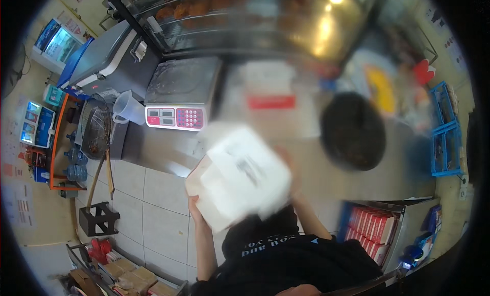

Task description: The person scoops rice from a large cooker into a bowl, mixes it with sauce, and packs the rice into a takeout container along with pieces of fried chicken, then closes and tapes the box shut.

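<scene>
A white paper or cardboard food box (245, 173), blurred and bearing faint writing, is up in front of my chest. My left hand (194, 204) holds its lower left edge. My right hand (289, 167) is at the box's right side, blurred and partly hidden behind it, so its grip is unclear. Beyond the box, on the counter, lies a blurred white thing with a red band (271, 101). A dark round pan or tray (353, 130) sits to the right of it. What the box contains does not show.
A digital scale (176, 118) and a clear plastic jug (128, 106) stand at the left. Behind the counter is a lit display case (237, 53) with fried food. Red and white boxes (371, 227) fill a shelf at the lower right. A black stool (99, 219) stands on the floor.
</scene>
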Tool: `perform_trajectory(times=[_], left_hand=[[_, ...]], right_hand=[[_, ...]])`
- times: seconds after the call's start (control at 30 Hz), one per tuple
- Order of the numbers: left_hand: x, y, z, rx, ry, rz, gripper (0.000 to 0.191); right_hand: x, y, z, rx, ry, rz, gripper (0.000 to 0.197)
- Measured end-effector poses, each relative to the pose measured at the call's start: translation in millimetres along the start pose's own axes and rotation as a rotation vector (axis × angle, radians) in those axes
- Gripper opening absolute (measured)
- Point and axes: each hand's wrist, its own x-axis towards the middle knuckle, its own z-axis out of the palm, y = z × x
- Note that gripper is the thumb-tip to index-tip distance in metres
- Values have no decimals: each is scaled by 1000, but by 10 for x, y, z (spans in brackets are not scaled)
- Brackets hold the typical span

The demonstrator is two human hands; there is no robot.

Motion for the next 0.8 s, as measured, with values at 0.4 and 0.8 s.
perform_trajectory(times=[0.4, 0.8], left_hand=[[614, -711, 3, 402, 465, -159, 54], [718, -804, -82, 68, 334, 113, 59]], right_hand=[[289, 401, 323, -378, -10, -118, 54], [523, 781, 509, -1116, 146, -55, 53]])
